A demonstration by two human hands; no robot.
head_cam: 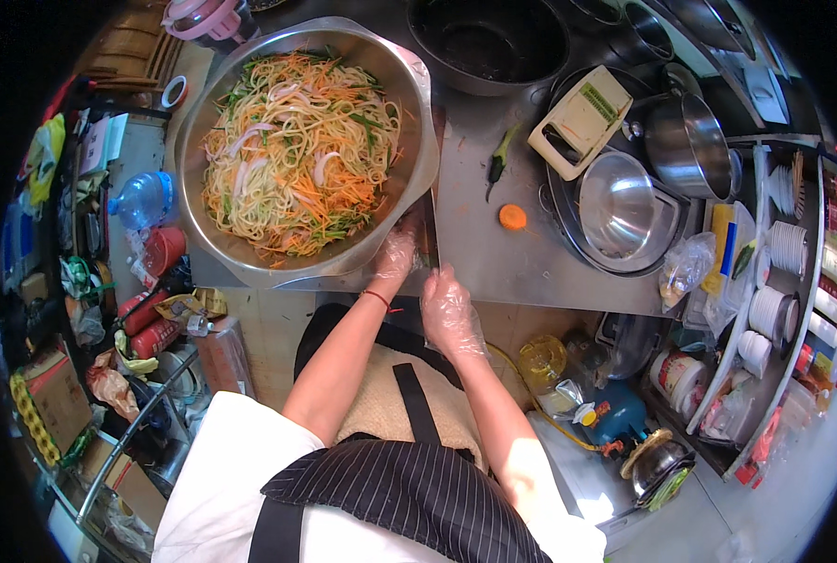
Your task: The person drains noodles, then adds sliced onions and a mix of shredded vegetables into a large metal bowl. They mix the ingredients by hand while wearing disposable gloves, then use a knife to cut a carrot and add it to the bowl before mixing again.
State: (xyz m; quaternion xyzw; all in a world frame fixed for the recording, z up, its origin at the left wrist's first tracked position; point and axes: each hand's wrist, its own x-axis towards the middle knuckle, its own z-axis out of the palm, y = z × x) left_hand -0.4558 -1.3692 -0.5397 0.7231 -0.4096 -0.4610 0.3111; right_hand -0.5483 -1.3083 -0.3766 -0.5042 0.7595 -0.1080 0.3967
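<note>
A large steel basin (424,158) stands on the metal counter, heaped with noodles (306,151) mixed with shredded carrot, green shreds and pale onion-like slices. My left hand (396,252), in a clear plastic glove, is at the basin's near right side; its fingers are partly hidden, so its grip is unclear. Just to its right, my gloved right hand (450,310) is closed at the counter's front edge. From that fist a thin, flat object (433,232) extends away beside the basin, seen nearly edge-on; I cannot tell whether it is a knife.
On the counter (474,239) lie a carrot end (512,217) and a green vegetable end (500,158). A slicer (583,123), steel bowl (616,204) and steel pot (689,148) crowd the right. Behind stands a black pot (488,42). A water jug (142,200) is left.
</note>
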